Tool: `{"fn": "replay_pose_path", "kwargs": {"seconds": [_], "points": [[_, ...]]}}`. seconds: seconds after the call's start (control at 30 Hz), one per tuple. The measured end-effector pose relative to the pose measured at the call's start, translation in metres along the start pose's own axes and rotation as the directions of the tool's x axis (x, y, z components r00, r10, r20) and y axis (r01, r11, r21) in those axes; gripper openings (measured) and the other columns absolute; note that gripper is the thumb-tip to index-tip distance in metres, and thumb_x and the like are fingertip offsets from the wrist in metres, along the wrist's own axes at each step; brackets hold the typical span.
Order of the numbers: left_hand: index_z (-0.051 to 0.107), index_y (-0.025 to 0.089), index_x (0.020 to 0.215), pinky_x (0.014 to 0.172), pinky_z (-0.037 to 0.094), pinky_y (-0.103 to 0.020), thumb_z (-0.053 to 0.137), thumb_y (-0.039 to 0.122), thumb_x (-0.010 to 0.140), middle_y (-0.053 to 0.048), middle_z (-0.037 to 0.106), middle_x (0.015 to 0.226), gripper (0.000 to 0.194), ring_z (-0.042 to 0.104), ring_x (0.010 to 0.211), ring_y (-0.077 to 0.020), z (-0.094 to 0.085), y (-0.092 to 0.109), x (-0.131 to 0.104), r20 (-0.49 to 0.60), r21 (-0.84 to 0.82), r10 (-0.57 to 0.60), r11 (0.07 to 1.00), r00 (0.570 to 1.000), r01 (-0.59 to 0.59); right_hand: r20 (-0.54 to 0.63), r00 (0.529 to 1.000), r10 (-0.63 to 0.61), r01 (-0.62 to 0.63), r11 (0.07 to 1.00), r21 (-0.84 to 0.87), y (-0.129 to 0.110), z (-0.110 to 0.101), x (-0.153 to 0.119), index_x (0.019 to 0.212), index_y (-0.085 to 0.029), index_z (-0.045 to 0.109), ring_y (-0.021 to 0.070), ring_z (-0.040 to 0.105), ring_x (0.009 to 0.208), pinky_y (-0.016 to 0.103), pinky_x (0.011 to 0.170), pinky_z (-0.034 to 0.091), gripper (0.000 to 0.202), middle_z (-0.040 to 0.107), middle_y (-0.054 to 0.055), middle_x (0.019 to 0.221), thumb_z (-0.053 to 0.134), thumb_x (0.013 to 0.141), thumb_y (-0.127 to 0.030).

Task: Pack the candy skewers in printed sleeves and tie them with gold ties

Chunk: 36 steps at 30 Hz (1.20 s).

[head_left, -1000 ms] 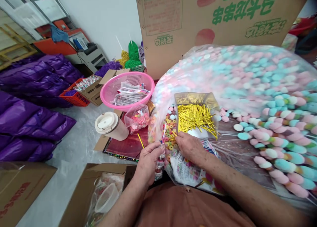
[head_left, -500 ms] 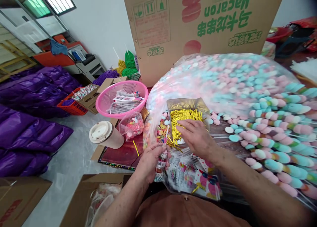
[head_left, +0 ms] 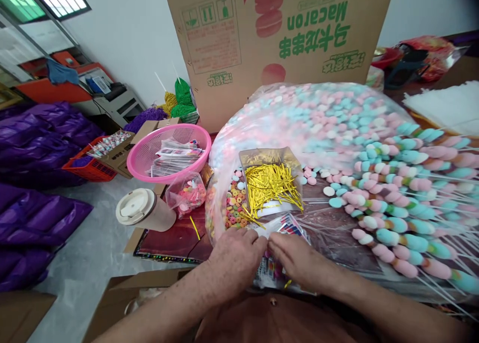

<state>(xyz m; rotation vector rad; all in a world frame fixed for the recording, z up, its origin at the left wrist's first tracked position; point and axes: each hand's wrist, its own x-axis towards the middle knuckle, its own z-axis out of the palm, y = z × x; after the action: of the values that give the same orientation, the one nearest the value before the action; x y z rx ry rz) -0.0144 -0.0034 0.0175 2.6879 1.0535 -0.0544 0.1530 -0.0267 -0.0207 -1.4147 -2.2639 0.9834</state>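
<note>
Closely, the left hand (head_left: 239,256) and right hand (head_left: 299,258) meet, fingers curled inward; whatever they may be grasping is hidden, so I cannot tell. Printed packets (head_left: 268,273) lie beneath and just beyond them. Past these, gold twist ties (head_left: 273,183) fill an open pouch, a few spilling at its near edge, with ring-shaped pieces (head_left: 234,206) to its left. One loose tie (head_left: 195,228) lies on the dark red surface (head_left: 164,243), near a lidded cup (head_left: 160,216) and a pink basket (head_left: 131,161). Skewered pink and blue sweets (head_left: 392,226) fan out rightward; a cardboard box (head_left: 232,96) stands behind.
</note>
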Motion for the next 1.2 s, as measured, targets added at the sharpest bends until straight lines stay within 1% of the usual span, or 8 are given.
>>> {"fn": "replay_pose_path", "kwargs": {"seconds": [0.1, 0.17, 0.27, 0.33, 0.4, 0.5, 0.6, 1.2], "points": [[0.058, 0.016, 0.085, 0.063, 0.042, -0.034, 0.044, 0.016, 0.082, -0.006, 0.060, 0.074, 0.014, 0.056, 0.068, -0.0211, 0.011, 0.006, 0.001, -0.184, 0.217, 0.105, 0.974, 0.977, -0.064, 0.260, 0.953, 0.155, -0.260, 0.859, 0.442, 0.001, -0.017, 0.004, 0.061, -0.021, 0.036, 0.0118, 0.043, 0.048, 0.023, 0.047, 0.035, 0.035, 0.044, -0.003, 0.052, 0.025, 0.090, -0.036], [0.058, 0.017, 0.083, 0.061, 0.041, -0.031, 0.043, 0.020, 0.084, -0.005, 0.060, 0.073, 0.016, 0.055, 0.066, -0.0183, 0.019, 0.005, -0.001, -0.271, 0.139, 0.089, 0.989, 0.958, -0.053, 0.357, 0.924, 0.139, -0.309, 0.820, 0.481, 0.010, -0.032, 0.010, 0.060, -0.020, 0.038, 0.0111, 0.042, 0.044, 0.022, 0.044, 0.034, 0.035, 0.042, -0.004, 0.048, 0.029, 0.089, -0.039], [0.060, 0.018, 0.079, 0.059, 0.038, -0.025, 0.039, 0.026, 0.088, -0.003, 0.058, 0.070, 0.023, 0.053, 0.065, -0.0146, 0.027, -0.002, -0.002, -0.311, -0.279, -0.204, 0.953, 0.928, 0.116, 0.023, 0.980, 0.199, -0.201, 0.973, 0.118, 0.034, -0.052, 0.025, 0.064, -0.017, 0.051, 0.0124, 0.050, 0.057, 0.022, 0.053, 0.036, 0.031, 0.054, 0.000, 0.059, 0.034, 0.088, -0.029], [0.059, 0.017, 0.074, 0.057, 0.037, -0.023, 0.040, 0.031, 0.087, -0.001, 0.055, 0.065, 0.027, 0.051, 0.063, -0.0130, 0.030, -0.007, 0.001, -0.237, -0.610, -0.460, 0.756, 0.856, 0.238, -0.227, 0.959, 0.170, -0.220, 0.950, -0.219, 0.050, -0.056, 0.037, 0.069, -0.016, 0.057, 0.0141, 0.053, 0.068, 0.023, 0.062, 0.037, 0.028, 0.059, 0.003, 0.070, 0.037, 0.087, -0.022], [0.057, 0.017, 0.069, 0.054, 0.036, -0.021, 0.046, 0.038, 0.083, 0.001, 0.052, 0.061, 0.027, 0.049, 0.059, -0.0115, 0.032, -0.010, 0.006, -0.107, -0.844, -0.632, 0.466, 0.768, 0.266, -0.277, 0.950, 0.144, -0.243, 0.898, -0.368, 0.062, -0.050, 0.048, 0.070, -0.015, 0.060, 0.0164, 0.054, 0.076, 0.025, 0.068, 0.037, 0.024, 0.061, 0.006, 0.076, 0.041, 0.085, -0.018], [0.055, 0.017, 0.067, 0.049, 0.036, -0.020, 0.056, 0.042, 0.075, 0.003, 0.053, 0.062, 0.027, 0.046, 0.051, -0.0087, 0.032, -0.010, 0.015, 0.111, -0.979, -0.713, 0.041, 0.692, 0.199, -0.277, 0.949, 0.147, -0.255, 0.877, -0.408, 0.068, -0.034, 0.059, 0.072, -0.013, 0.062, 0.0199, 0.054, 0.082, 0.028, 0.071, 0.036, 0.021, 0.061, 0.011, 0.080, 0.044, 0.083, -0.015], [0.054, 0.016, 0.064, 0.048, 0.037, -0.020, 0.062, 0.041, 0.070, 0.003, 0.056, 0.065, 0.027, 0.048, 0.049, -0.0075, 0.029, -0.007, 0.020, 0.214, -0.976, -0.708, -0.181, 0.673, 0.119, -0.290, 0.946, 0.147, -0.268, 0.858, -0.438, 0.069, -0.028, 0.064, 0.076, -0.012, 0.062, 0.0210, 0.054, 0.082, 0.029, 0.070, 0.036, 0.019, 0.060, 0.013, 0.082, 0.043, 0.082, -0.010], [0.056, 0.015, 0.062, 0.047, 0.041, -0.019, 0.068, 0.039, 0.065, 0.004, 0.057, 0.061, 0.027, 0.049, 0.047, -0.0064, 0.033, -0.006, 0.013, 0.212, -0.963, -0.789, -0.269, 0.577, -0.014, -0.308, 0.949, 0.068, -0.196, 0.891, -0.410, 0.065, -0.032, 0.073, 0.071, -0.013, 0.064, 0.0188, 0.053, 0.075, 0.028, 0.069, 0.037, 0.021, 0.060, 0.010, 0.075, 0.047, 0.082, -0.014]]}}
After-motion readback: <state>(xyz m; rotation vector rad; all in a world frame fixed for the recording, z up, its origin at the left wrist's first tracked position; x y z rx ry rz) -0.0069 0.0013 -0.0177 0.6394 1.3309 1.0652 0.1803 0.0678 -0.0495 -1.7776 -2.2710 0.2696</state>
